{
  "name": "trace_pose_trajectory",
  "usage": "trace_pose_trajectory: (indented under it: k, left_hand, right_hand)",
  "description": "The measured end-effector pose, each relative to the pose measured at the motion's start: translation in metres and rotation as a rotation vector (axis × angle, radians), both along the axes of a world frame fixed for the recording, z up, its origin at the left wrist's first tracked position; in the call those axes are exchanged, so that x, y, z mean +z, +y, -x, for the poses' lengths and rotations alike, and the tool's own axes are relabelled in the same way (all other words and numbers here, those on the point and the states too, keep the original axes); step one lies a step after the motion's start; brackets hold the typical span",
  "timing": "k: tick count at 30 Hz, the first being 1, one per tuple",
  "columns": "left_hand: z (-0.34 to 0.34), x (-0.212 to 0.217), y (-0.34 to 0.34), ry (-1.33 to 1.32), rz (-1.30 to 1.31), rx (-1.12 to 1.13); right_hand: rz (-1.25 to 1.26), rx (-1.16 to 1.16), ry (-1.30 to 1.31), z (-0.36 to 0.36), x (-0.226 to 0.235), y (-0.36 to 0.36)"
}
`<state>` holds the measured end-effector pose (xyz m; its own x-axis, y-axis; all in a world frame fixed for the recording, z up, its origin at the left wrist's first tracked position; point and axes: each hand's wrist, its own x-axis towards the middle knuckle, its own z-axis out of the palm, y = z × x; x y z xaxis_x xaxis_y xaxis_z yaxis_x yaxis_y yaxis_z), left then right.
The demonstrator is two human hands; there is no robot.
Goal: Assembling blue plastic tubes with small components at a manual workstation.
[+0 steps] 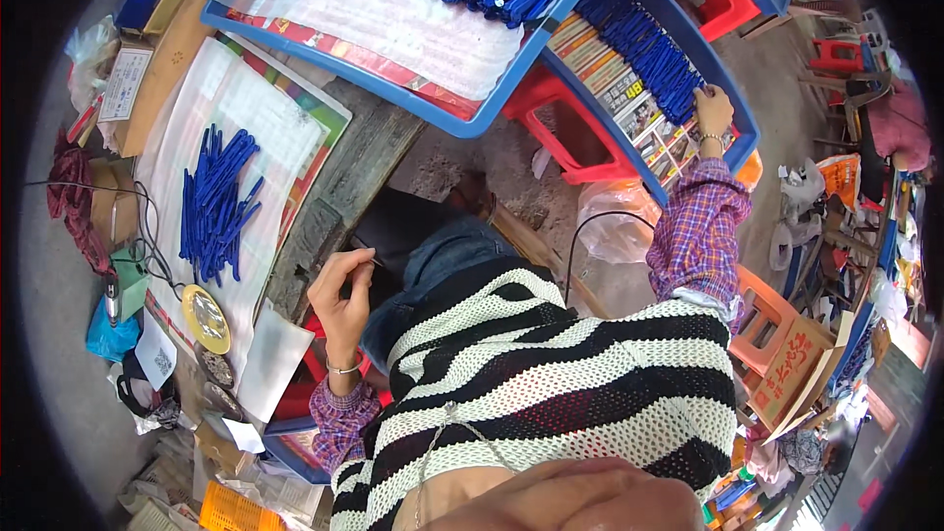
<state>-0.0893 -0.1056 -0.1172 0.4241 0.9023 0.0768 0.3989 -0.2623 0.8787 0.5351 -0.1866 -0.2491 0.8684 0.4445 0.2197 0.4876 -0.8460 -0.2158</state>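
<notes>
My left hand point(343, 297) is raised beside the workbench, thumb and fingers pinched together. A thin, pale tip shows at the fingertips, too small to name. My right hand point(714, 112) reaches into the blue tray point(744, 133) on the right, its fingers closed at the near end of a row of slim blue pieces point(644, 49). The fingertips meet the last piece there, partly hidden by the hand. On the bench's white sheet point(172, 192), a loose heap of the same slim blue pieces point(218, 202) lies to the left of my left hand.
A larger blue tray point(472, 126) holds another row of blue pieces at the far side. Red stools point(565, 128) stand under and near the trays. A round gold-rimmed dish point(206, 319) and a dark cable point(147, 226) lie on the left. A cardboard box point(792, 369) is at right.
</notes>
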Motion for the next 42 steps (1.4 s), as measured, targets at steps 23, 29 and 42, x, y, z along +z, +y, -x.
trace_pose_trajectory:
  k: [23,29,42]
  left_hand:
    - [0.041,0.005,-0.005,-0.13,-0.113,0.23]
    - [0.06,0.002,-0.012,-0.187,-0.111,0.282]
    - [0.137,0.018,-0.03,-0.237,-0.227,0.572]
  right_hand:
    - [-0.512,0.554,0.431,0.118,0.134,0.032]
    - [-0.453,1.151,0.343,0.272,0.225,0.088]
    - [0.001,2.118,0.188,0.528,0.202,0.264]
